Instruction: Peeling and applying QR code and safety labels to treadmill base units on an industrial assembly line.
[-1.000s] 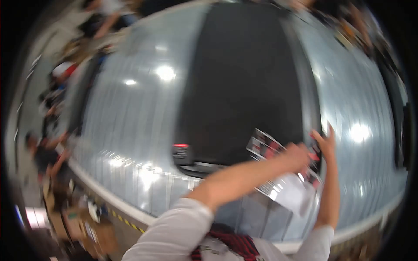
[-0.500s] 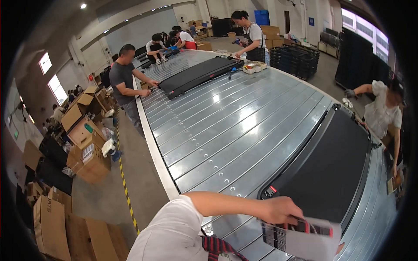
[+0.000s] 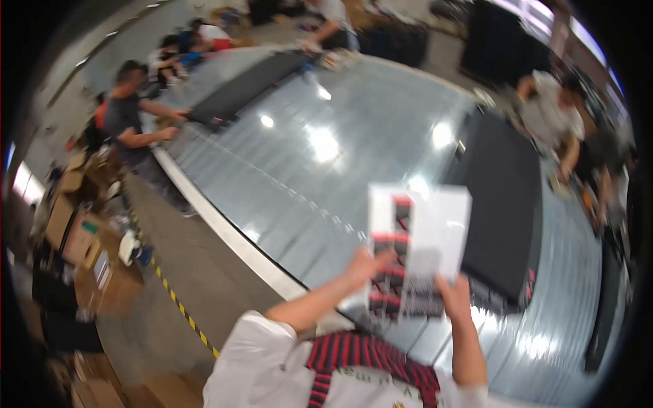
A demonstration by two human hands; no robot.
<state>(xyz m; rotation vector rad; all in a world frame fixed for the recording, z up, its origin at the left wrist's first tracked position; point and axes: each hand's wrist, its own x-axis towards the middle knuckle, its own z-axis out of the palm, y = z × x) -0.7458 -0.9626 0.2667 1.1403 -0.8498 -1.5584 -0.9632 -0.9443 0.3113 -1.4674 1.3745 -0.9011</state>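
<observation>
A white printed sheet [image 3: 435, 231] is held up in front of me above the metal table. Red and black pictures run down its left side, with blurred dark print lower right. My left hand [image 3: 369, 266] is closed at its left edge, fingers lying over the pictures. My right hand [image 3: 454, 296] grips the lower right edge, thumb on the front; its other fingers are hidden behind the sheet. Just beyond, to the right, a long black panel [image 3: 500, 204] lies on the table. Motion blurs the whole view.
The ridged metal table [image 3: 272, 170] stretches ahead. At its far left end a person in grey [image 3: 129, 115] handles another black panel [image 3: 245, 88]. A person in a white top [image 3: 554, 112] works at the right side. Cardboard boxes [image 3: 102, 285] stand on the floor left, beyond a yellow-black floor stripe [image 3: 180, 306].
The sheet has come left and up, and now faces me upright in both hands. My left arm has drawn back from the right. The view has turned to the right and down.
</observation>
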